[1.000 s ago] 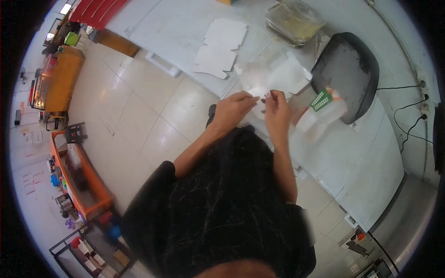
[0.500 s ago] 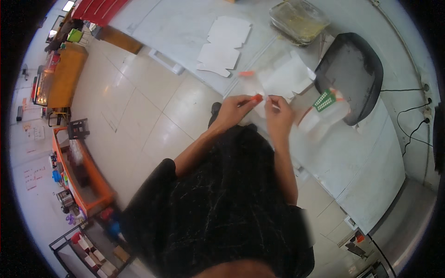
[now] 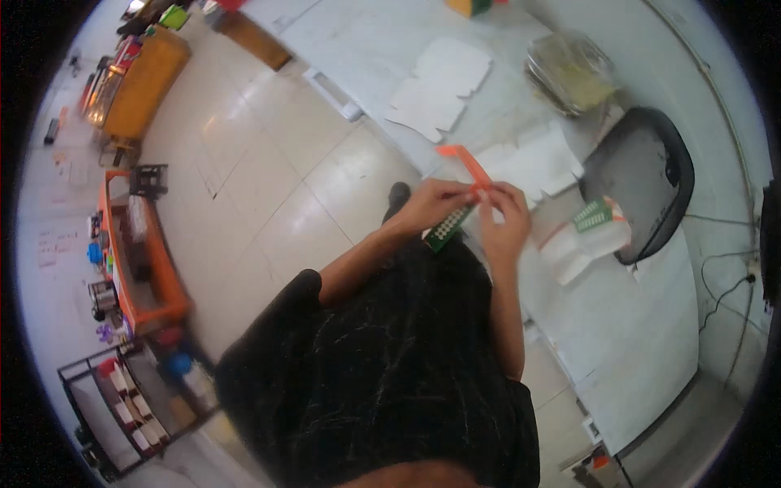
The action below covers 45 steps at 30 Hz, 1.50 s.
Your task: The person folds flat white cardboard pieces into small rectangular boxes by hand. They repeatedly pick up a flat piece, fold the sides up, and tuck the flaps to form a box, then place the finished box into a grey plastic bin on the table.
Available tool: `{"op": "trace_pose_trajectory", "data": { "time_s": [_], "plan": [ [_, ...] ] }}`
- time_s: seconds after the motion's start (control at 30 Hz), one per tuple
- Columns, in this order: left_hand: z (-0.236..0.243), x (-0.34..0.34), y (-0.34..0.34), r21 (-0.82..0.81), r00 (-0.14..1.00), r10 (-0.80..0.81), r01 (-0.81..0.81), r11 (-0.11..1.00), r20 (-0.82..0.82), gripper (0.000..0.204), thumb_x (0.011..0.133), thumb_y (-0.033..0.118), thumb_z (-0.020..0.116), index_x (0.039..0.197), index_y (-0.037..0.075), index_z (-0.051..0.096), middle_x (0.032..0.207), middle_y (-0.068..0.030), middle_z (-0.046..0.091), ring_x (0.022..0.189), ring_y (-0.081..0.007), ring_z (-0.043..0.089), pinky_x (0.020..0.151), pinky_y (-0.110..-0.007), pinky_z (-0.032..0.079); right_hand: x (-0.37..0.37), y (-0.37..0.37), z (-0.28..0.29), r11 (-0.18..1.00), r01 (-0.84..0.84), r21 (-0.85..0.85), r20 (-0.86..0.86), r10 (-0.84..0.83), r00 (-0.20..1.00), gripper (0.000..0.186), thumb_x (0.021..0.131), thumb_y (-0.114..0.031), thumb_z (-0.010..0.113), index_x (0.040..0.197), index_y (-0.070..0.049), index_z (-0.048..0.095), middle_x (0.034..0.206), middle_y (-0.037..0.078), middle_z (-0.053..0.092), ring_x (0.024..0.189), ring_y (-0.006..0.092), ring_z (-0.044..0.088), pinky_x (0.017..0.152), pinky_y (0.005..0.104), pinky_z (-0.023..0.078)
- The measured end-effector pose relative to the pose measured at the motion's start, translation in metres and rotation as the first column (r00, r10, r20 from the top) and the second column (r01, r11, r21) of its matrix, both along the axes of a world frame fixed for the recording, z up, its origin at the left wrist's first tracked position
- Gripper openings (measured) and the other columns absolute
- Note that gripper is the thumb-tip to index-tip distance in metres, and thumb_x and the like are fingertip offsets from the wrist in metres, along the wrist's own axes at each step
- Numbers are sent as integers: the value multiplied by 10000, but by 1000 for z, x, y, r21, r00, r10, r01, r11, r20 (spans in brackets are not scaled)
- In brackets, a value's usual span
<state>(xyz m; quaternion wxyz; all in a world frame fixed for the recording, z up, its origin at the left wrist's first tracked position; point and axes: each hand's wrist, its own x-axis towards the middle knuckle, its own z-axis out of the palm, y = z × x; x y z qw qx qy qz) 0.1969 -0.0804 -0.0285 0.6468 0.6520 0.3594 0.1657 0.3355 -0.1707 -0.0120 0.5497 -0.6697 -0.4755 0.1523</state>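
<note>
Above the near edge of the table, both hands pinch one printed cardboard piece point(image 3: 472, 165). Its orange strip angles up past the fingertips, and a green part with white dots hangs below my left hand point(image 3: 438, 205). My right hand point(image 3: 504, 221) grips it from the other side, its fingertips close to the left ones. The fingers cover the middle of the piece. To the right lies a similar carton blank point(image 3: 582, 248), white with green and orange printing. Just beyond my hands is a plain white cardboard blank point(image 3: 533, 163).
Another white cut-out blank point(image 3: 443, 85) lies farther off on the white table point(image 3: 630, 342). A clear plastic container point(image 3: 573, 73) and a dark grey chair seat or backrest point(image 3: 643, 183) are at the right. Cables point(image 3: 720, 305) hang on the wall. Tiled floor point(image 3: 268, 175) shows at left.
The piece in my hands has turned, so its orange strip and green dotted part now show. My view has shifted, and the table things appear lower and farther right.
</note>
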Motion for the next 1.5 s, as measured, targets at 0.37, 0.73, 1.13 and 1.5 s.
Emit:
{"op": "trace_pose_trajectory", "data": {
  "time_s": [0.37, 0.73, 1.13, 1.5],
  "plan": [
    [-5, -7, -5, 47, 995, 52, -56, 997, 82, 283, 915, 187, 668, 1136, 11, 679, 995, -69, 729, 906, -82, 639, 821, -251, 508, -2, 2, 6, 996, -79, -48, 62, 82, 995, 99, 839, -43, 659, 910, 16, 695, 1006, 131, 621, 943, 276, 614, 803, 371, 501],
    [-12, -13, -7, 48, 995, 69, -72, 996, 73, 295, 907, 201, 678, 1152, 36, 680, 1002, -82, 731, 906, -92, 651, 828, -259, 507, -7, 4, 9, 985, -128, -119, 259, 155, 953, 97, 843, -52, 650, 910, 8, 684, 1033, 137, 598, 977, 303, 590, 829, 408, 485],
    [-16, -19, -10, -192, 979, 123, -91, 977, 163, 312, 927, 208, 655, 1187, 36, 663, 1039, -51, 718, 956, -82, 629, 855, -247, 492, -10, 2, -5, 980, -171, -103, -19, 170, 985, 85, 824, -17, 663, 904, 11, 671, 1051, 142, 622, 979, 299, 611, 844, 396, 490],
    [-10, -20, -11, -142, 978, 100, -75, 987, 184, 305, 941, 210, 634, 1197, 45, 656, 1033, -63, 720, 944, -83, 632, 853, -256, 498, -19, -1, -8, 995, -103, -10, 138, 103, 985, 62, 830, -9, 660, 888, 14, 661, 1045, 152, 635, 978, 311, 616, 850, 410, 487]
  ]
}}
